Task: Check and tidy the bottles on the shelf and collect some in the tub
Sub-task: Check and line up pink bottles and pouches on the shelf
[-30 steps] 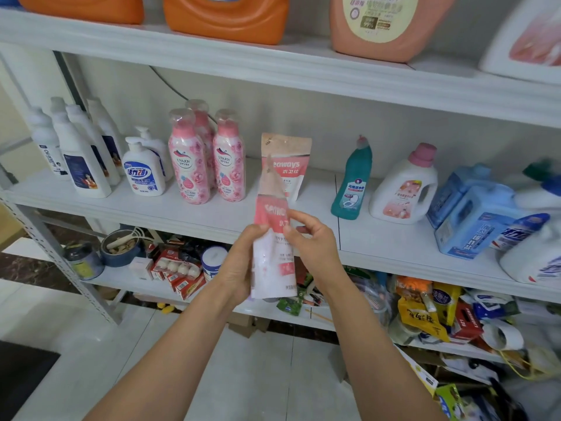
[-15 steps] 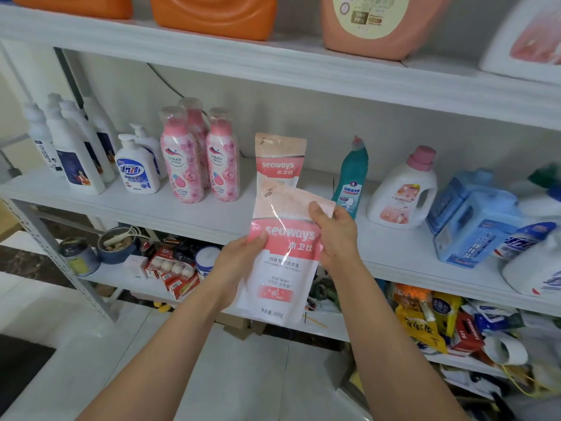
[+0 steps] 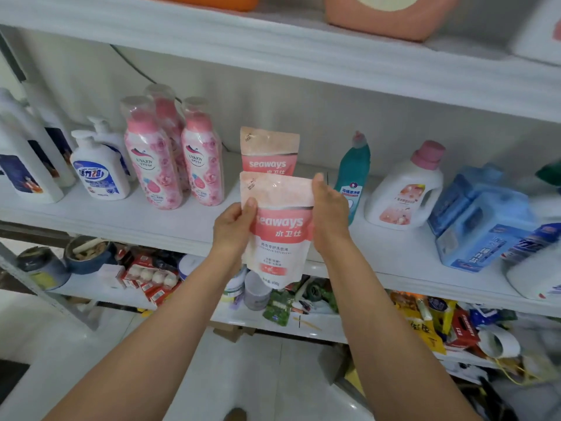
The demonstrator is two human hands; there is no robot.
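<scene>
In the middle of the frame we see the thumb (image 3: pixel 250 205) of the left hand (image 3: pixel 232 229) pressed flat on the front of a pink and white pouch (image 3: pixel 280 238), at its left edge. The other fingers are curled behind it, so the pouch is pinched between thumb and fingers. The right hand (image 3: pixel 330 215) grips the pouch's right edge near the top, its back toward us. One fingertip (image 3: pixel 318 179) reaches the upper right corner, and we cannot tell how the remaining fingers lie behind the pack. The pouch is upright, label facing us, held in the air in front of the middle shelf (image 3: pixel 121 221), its lower end hanging below the shelf's front edge.

Just behind it a second pouch (image 3: pixel 268 150) of the same kind stands on the shelf, its lower part covered by the held one. Left of that stand three pink bottles (image 3: pixel 151 159) close together, then a white pump bottle (image 3: pixel 98 174), and tall white bottles (image 3: pixel 27 168) at the left edge of the frame. Right of the hands we see a teal bottle (image 3: pixel 353 164) partly behind the right hand, a white jug (image 3: pixel 406 192) with a pink cap, and blue jugs (image 3: pixel 485 229) toward the right edge. Below, a lower shelf (image 3: pixel 318 328) carries small packets and tins.
</scene>
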